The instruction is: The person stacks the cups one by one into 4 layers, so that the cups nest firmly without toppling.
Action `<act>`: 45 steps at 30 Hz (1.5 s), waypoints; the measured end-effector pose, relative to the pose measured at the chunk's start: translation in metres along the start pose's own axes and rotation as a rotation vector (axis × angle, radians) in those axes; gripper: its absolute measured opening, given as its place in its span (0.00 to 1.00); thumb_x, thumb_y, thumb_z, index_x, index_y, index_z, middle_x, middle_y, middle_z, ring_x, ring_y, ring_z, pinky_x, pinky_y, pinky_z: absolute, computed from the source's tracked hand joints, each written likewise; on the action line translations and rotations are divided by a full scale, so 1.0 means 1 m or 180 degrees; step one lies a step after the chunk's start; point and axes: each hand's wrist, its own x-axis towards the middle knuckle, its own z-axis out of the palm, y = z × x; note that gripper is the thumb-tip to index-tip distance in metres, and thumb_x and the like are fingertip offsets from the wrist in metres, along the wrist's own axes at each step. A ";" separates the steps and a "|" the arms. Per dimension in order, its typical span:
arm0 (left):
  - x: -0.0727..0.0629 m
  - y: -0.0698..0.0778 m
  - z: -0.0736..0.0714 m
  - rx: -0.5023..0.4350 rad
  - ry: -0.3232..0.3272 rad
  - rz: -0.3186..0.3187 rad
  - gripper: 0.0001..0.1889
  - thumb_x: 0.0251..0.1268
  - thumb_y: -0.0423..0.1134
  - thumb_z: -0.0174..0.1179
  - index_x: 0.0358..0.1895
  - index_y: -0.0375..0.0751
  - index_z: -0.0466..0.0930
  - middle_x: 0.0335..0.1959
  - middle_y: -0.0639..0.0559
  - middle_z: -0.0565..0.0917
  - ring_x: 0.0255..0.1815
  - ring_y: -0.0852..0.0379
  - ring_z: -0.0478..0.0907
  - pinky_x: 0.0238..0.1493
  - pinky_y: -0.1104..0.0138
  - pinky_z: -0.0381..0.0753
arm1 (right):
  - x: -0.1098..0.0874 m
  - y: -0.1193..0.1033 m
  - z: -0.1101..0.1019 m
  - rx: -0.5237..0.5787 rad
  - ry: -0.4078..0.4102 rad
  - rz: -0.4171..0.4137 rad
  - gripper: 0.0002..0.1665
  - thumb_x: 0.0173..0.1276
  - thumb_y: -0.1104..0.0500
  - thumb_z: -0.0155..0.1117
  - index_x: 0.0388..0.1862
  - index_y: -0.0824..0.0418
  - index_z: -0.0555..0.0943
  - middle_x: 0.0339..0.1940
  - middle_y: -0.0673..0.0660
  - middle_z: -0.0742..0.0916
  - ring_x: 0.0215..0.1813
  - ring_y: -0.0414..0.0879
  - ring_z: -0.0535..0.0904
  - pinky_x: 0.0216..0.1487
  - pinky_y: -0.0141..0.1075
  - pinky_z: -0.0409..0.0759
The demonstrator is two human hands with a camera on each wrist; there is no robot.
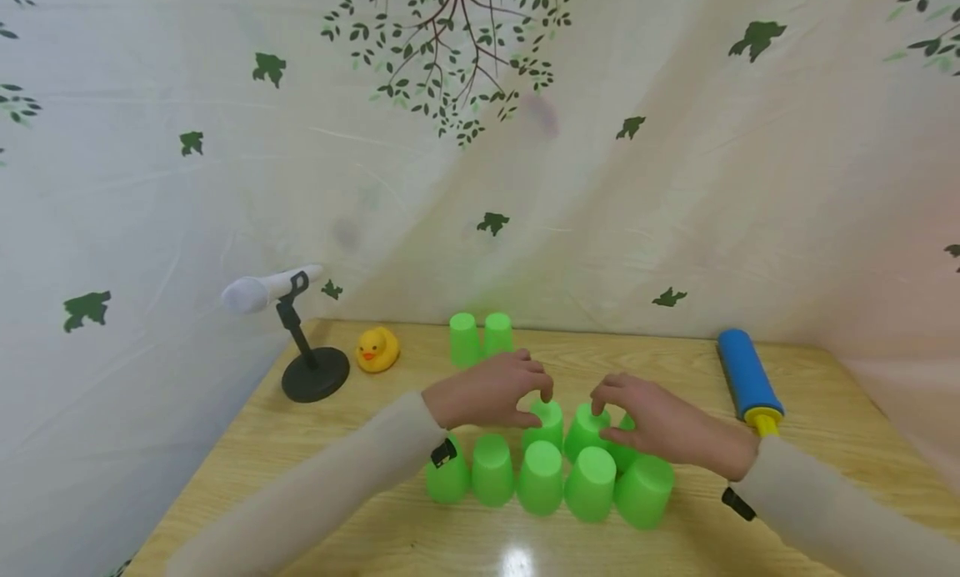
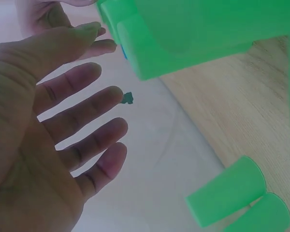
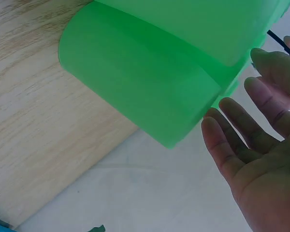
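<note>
Bright green plastic cups stand upside down in rows on the table. The front row holds several cups, and behind it stand more, among them a middle cup and its neighbour. My left hand hovers by the middle cup's top, thumb and fingers apart; in the left wrist view its fingers are spread and hold nothing. My right hand reaches in from the other side over the neighbouring cup, fingers loosely bent. The right wrist view shows its fingertips beside a cup, with nothing gripped.
Two more green cups stand near the table's back edge, partly behind my left hand. A white microphone on a black stand and a yellow rubber duck are at the left. A blue cylinder with a yellow end lies at the right. Patterned cloth hangs behind.
</note>
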 end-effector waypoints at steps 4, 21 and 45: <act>0.007 0.001 0.005 0.0098 -0.0101 0.0115 0.14 0.56 0.49 0.67 0.43 0.50 0.80 0.43 0.60 0.80 0.40 0.61 0.67 0.42 0.74 0.67 | -0.002 0.002 0.004 0.0028 0.0000 0.0021 0.12 0.59 0.59 0.70 0.40 0.53 0.78 0.45 0.50 0.79 0.45 0.47 0.76 0.42 0.40 0.77; 0.016 0.007 0.007 0.0241 -0.0284 0.0044 0.11 0.55 0.47 0.68 0.37 0.50 0.80 0.37 0.59 0.81 0.36 0.61 0.68 0.38 0.73 0.66 | -0.001 0.004 0.009 0.0071 -0.0023 0.0063 0.12 0.60 0.58 0.70 0.41 0.52 0.77 0.44 0.48 0.78 0.42 0.47 0.77 0.39 0.38 0.77; 0.022 -0.063 -0.009 -0.0237 0.0321 -0.0483 0.10 0.59 0.43 0.66 0.40 0.45 0.78 0.43 0.57 0.80 0.42 0.57 0.68 0.45 0.69 0.70 | 0.026 0.039 -0.011 -0.0077 0.0872 0.0151 0.13 0.59 0.60 0.71 0.41 0.57 0.78 0.39 0.50 0.79 0.41 0.47 0.77 0.40 0.43 0.77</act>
